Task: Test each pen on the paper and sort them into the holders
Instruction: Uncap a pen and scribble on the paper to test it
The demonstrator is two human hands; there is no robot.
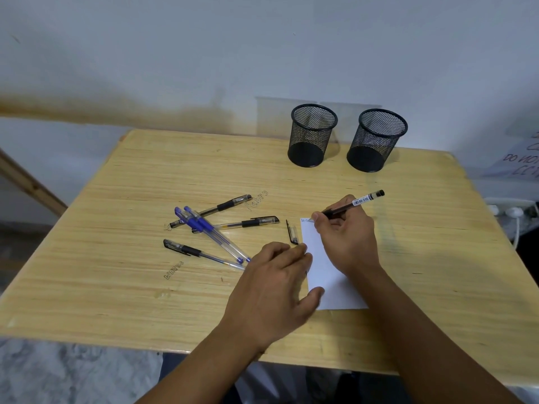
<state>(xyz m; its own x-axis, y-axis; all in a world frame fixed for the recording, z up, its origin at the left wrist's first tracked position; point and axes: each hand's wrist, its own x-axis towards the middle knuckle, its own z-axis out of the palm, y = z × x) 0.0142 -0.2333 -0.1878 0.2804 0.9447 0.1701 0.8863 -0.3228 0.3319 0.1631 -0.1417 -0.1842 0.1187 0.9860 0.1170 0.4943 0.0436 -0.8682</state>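
Note:
My right hand (pixel 345 234) grips a black pen (pixel 360 201) with its tip on the top left corner of a white paper (pixel 329 272), where a small scribble shows. My left hand (pixel 274 287) presses flat on the paper's left edge, thumb on the sheet. A loose pen cap (pixel 292 232) lies just left of the paper. Several pens lie in a heap to the left: two blue ones (pixel 210 230), a black one (pixel 213 210), another black one (pixel 250 223) and one nearer me (pixel 201 253). Two black mesh holders stand at the back, left (pixel 312 135) and right (pixel 376 140); I see no pens in either.
The wooden table (pixel 145 287) stands against a white wall. A paper sign (pixel 519 161) and a white power strip with a plug (pixel 510 211) sit off the right edge. A wooden beam (pixel 29 185) slants at the left.

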